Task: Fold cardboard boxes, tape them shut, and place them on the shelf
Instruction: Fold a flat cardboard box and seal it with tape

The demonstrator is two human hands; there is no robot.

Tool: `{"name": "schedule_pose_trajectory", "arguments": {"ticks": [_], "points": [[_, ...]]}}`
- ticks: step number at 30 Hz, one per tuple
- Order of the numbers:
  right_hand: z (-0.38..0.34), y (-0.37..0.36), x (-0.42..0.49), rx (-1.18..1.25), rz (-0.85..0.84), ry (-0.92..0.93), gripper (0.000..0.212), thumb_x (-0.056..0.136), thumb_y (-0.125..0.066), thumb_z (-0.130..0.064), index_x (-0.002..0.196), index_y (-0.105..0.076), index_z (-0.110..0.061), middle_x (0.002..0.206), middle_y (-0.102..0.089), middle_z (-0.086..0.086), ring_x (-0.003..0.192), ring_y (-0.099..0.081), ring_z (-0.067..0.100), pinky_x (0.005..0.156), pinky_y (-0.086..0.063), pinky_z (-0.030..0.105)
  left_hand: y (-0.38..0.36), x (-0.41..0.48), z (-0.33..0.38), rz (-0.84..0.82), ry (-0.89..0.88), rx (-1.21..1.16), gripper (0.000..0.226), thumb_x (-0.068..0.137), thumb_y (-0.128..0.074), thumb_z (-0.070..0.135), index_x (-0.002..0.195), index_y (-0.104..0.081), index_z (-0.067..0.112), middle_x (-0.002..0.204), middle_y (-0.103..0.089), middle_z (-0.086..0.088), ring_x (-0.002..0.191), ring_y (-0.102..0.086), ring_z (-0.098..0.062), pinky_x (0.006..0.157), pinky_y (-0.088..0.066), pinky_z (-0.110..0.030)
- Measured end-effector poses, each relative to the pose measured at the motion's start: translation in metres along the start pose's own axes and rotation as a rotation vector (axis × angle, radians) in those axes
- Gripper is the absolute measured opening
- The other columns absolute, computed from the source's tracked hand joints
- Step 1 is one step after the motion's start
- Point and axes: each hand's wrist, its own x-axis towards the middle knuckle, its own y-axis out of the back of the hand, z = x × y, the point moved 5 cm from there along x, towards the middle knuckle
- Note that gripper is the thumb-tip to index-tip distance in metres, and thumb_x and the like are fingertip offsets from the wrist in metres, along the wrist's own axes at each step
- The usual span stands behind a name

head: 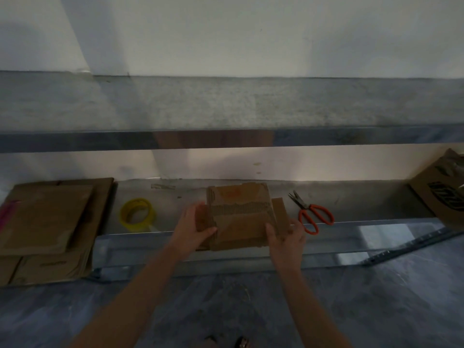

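The cardboard box point(238, 214) is at the front edge of the lower shelf point(364, 204), in the middle of the view. I cannot tell if it rests on the shelf or is held just above it. Both hands hold it. The left hand point(193, 227) grips its left side, with the thumb laid on top. The right hand point(286, 237) grips its right side, thumb on top and fingers round a side flap that sticks out. Another flap sticks out on the left. The top of the box is torn, so the wavy inside of the card shows. I see no tape on it, but the light is dim, so I am not sure.

From the box, the yellow tape roll point(136, 214) lies at 9 o'clock on the same shelf. A stack of flat cardboard point(45, 222) lies further out the same way. The red scissors point(313, 214) lie at 3 o'clock, near the right hand. The upper shelf point(226, 104) is at 12 o'clock.

Here is what could go wrong. If one hand lets go to fetch the tape, the side flaps may spring open, as nothing seems to hold them down. The box could also tip off the front edge. The torn top looks weak, so tape may stick badly there or rip it more.
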Motion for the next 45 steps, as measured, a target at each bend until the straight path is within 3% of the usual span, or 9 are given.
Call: {"name": "schedule_pose_trajectory", "arguments": {"ticks": [5, 8, 13, 16, 23, 26, 29, 38, 45], "points": [[0.022, -0.021, -0.028, 0.473, -0.016, -0.295, 0.079, 0.082, -0.076, -0.004, 0.142, -0.026, -0.019, 0.134, -0.043, 0.008, 0.102, -0.063, 0.019, 0.094, -0.054, 0.046, 0.011, 0.035, 0.017, -0.278, 0.038, 0.163, 0.124, 0.064, -0.087, 0.034, 0.151, 0.001, 0.038, 0.160, 0.007, 0.008, 0.147, -0.002, -0.018, 0.119, -0.015, -0.046], [0.024, -0.037, -0.039, 0.648, -0.110, -0.462, 0.059, 0.085, -0.073, -0.005, 0.132, -0.038, -0.014, 0.127, -0.054, 0.008, 0.104, -0.060, 0.020, 0.089, -0.053, 0.039, 0.009, 0.046, 0.027, -0.310, 0.034, 0.028, 0.106, 0.075, -0.080, 0.029, 0.152, -0.007, 0.032, 0.160, -0.009, 0.002, 0.146, -0.012, -0.020, 0.115, -0.020, -0.041], [0.008, -0.030, -0.036, 0.456, -0.197, -0.164, 0.057, 0.086, -0.073, -0.008, 0.133, -0.046, -0.027, 0.130, -0.057, -0.004, 0.116, -0.057, 0.011, 0.103, -0.048, 0.039, 0.012, 0.040, 0.014, -0.196, 0.095, -0.063, 0.089, 0.073, -0.081, 0.035, 0.146, -0.031, 0.023, 0.139, -0.041, -0.004, 0.128, -0.042, -0.022, 0.103, -0.040, -0.036], [-0.001, -0.028, -0.025, 0.448, -0.273, -0.092, 0.066, 0.086, -0.073, -0.008, 0.141, -0.042, -0.026, 0.138, -0.050, -0.007, 0.124, -0.051, 0.009, 0.105, -0.046, 0.039, 0.012, 0.010, -0.007, -0.114, 0.088, 0.007, 0.102, 0.056, -0.079, 0.065, 0.141, -0.038, 0.028, 0.130, -0.038, -0.002, 0.119, -0.045, -0.018, 0.104, -0.042, -0.037], [-0.014, -0.040, -0.001, 0.338, -0.430, -0.033, 0.062, 0.079, -0.082, -0.018, 0.127, -0.049, -0.039, 0.135, -0.049, -0.010, 0.130, -0.045, 0.012, 0.103, -0.047, 0.035, -0.004, -0.034, -0.027, 0.060, 0.113, -0.244, 0.077, 0.070, -0.083, 0.024, 0.132, -0.036, 0.027, 0.122, -0.047, 0.016, 0.113, -0.056, -0.016, 0.084, -0.054, -0.025], [-0.023, -0.041, 0.008, 0.070, -0.529, 0.087, 0.077, 0.078, -0.082, -0.032, 0.142, -0.040, -0.035, 0.142, -0.036, -0.014, 0.131, -0.036, 0.006, 0.095, -0.041, 0.017, -0.006, -0.029, -0.023, 0.086, 0.071, -0.223, 0.080, 0.073, -0.081, 0.034, 0.136, -0.033, 0.044, 0.132, -0.047, 0.015, 0.120, -0.051, -0.014, 0.097, -0.050, -0.036], [-0.027, -0.047, 0.017, -0.144, -0.516, 0.188, 0.090, 0.079, -0.079, -0.040, 0.152, -0.026, -0.032, 0.150, -0.029, -0.009, 0.132, -0.033, 0.007, 0.108, -0.037, 0.028, -0.006, -0.018, -0.016, 0.085, 0.063, -0.114, 0.080, 0.075, -0.077, 0.041, 0.140, -0.031, 0.049, 0.140, -0.047, 0.006, 0.125, -0.048, -0.016, 0.103, -0.046, -0.043], [-0.022, -0.051, 0.013, -0.247, -0.528, 0.273, 0.083, 0.089, -0.069, -0.035, 0.153, -0.017, -0.036, 0.159, -0.018, -0.004, 0.142, -0.027, 0.016, 0.116, -0.034, 0.040, -0.004, -0.012, -0.015, 0.058, 0.054, 0.086, 0.083, 0.078, -0.073, 0.047, 0.147, -0.028, 0.038, 0.143, -0.040, 0.000, 0.129, -0.042, -0.020, 0.109, -0.038, -0.043], [-0.013, -0.045, -0.007, -0.283, -0.565, 0.297, 0.092, 0.085, -0.071, -0.045, 0.155, -0.012, -0.038, 0.162, -0.010, -0.004, 0.145, -0.023, 0.017, 0.112, -0.029, 0.030, -0.006, -0.032, -0.021, 0.031, 0.034, 0.076, 0.090, 0.078, -0.076, 0.038, 0.149, -0.021, 0.038, 0.151, -0.029, 0.001, 0.135, -0.036, -0.018, 0.111, -0.037, -0.042]]}}
